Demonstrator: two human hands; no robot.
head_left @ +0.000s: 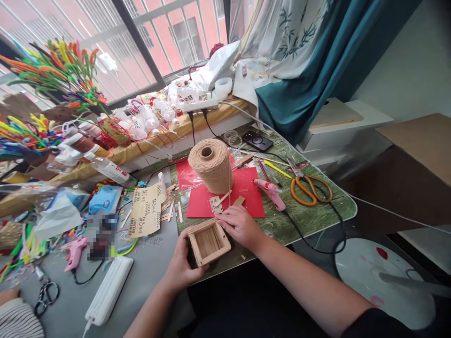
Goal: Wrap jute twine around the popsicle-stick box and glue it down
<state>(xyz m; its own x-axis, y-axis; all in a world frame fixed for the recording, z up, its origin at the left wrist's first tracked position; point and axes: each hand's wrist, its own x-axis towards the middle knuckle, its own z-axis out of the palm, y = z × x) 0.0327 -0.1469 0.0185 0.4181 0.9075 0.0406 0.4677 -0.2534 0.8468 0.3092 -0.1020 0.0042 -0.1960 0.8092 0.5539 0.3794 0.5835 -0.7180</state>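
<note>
My left hand (183, 263) grips a small open wooden box (211, 259) built of craft sticks, its open side tilted toward me. Twine appears wound along the box's far side. At the box's upper right corner my right hand (243, 226) is closed, fingers bent together and thumb by the rim. A strand of twine runs from the big twine cone (213, 164) down toward these fingers; the exact pinch is hidden. Just beyond the hand, a small printed piece (216, 205) and a craft stick (224, 197) lie on red card (252, 188).
Right of the card are a pink glue gun (271, 192) with a trailing cord and orange-handled scissors (306, 185). Sandpaper (146, 213) and loose sticks lie left. A power strip (109, 291) and another person's sleeve (21, 319) are at lower left. Bottles crowd the sill.
</note>
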